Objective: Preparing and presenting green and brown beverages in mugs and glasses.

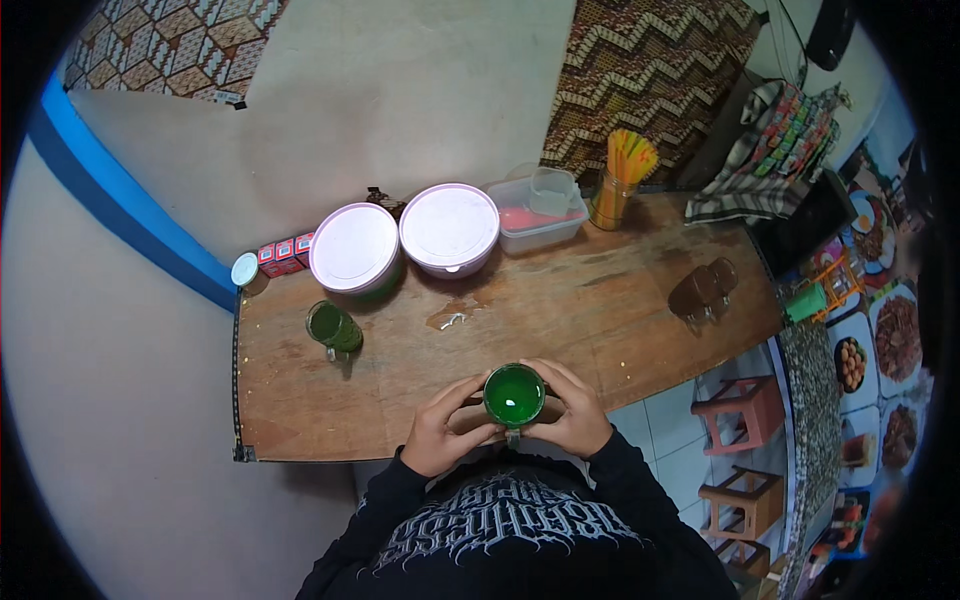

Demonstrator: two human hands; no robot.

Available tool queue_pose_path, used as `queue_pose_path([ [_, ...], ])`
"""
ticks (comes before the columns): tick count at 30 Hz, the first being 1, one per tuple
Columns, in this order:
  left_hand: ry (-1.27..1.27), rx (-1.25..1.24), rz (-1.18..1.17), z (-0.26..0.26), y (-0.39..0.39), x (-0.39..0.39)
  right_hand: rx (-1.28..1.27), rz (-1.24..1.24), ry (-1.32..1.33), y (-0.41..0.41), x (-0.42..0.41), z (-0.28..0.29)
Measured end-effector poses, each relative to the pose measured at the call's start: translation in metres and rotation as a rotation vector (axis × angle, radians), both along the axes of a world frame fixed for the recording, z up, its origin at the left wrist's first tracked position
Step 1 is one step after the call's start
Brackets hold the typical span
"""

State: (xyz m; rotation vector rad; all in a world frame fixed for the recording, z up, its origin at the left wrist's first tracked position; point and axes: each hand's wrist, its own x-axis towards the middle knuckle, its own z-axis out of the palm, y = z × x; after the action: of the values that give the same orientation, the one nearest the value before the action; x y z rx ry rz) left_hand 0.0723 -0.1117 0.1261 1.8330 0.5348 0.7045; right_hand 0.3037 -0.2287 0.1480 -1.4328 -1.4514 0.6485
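Note:
A glass mug of green liquid (514, 394) is right in front of me at the near edge of the wooden table (555, 322). My left hand (450, 427) holds it from the left and my right hand (570, 409) from the right, fingers curved around its sides. The mug's handle points toward my body. Whether its base rests on the table is hidden from above. Farther left on the table stands another glass mug (334, 328), also with green contents.
Along the wall stand a small lidded jar (245, 270), red boxes (286, 255), two tubs with pale lids (355, 247) (450, 229), a clear plastic container (544, 225) and a jar of straws (619, 184). Two dark-looking mugs (694, 292) stand right. Liquid (454, 319) is spilled mid-table. Stools (742, 416) stand beyond.

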Motion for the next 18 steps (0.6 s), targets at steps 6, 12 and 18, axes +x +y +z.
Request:
queue_pose_path([
  [6,-0.043,0.044,-0.049,-0.001,-0.008,0.008,0.042,-0.068,-0.145,-0.022,0.005,0.008],
  [12,-0.062,0.146,-0.070,0.001,-0.021,0.035,0.050,-0.101,-0.129,-0.044,0.026,0.011],
  [18,-0.042,0.149,-0.067,0.003,-0.050,0.077,0.029,-0.079,-0.139,-0.067,0.073,0.007],
])
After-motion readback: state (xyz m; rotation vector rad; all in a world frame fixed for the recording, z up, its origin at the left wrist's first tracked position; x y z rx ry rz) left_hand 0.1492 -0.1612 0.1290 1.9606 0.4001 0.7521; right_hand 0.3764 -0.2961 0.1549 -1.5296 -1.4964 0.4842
